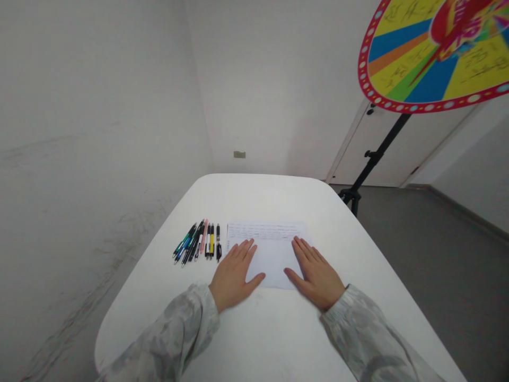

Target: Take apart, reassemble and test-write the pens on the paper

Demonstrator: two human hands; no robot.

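Note:
A sheet of paper (272, 260) lies on the white table, with lines of handwriting across its upper part and a blank lower part. My left hand (235, 273) rests flat over the sheet's left side, thumb pointing inward. Over the right side lies my right hand (317, 273), palm down with its thumb toward the other one. Both hands are open and hold nothing. Just left of the paper, several pens (193, 243) are laid side by side, in black, blue, green, pink and yellow. The hands cover the sheet's lower corners.
The white table (262, 196) has rounded corners and stands near a scuffed wall (99, 159) on the left. A colourful prize wheel (433, 58) on a black stand (377, 154) is at the right, before a door (397, 154). Grey floor (417, 249) shows beyond the table's right edge.

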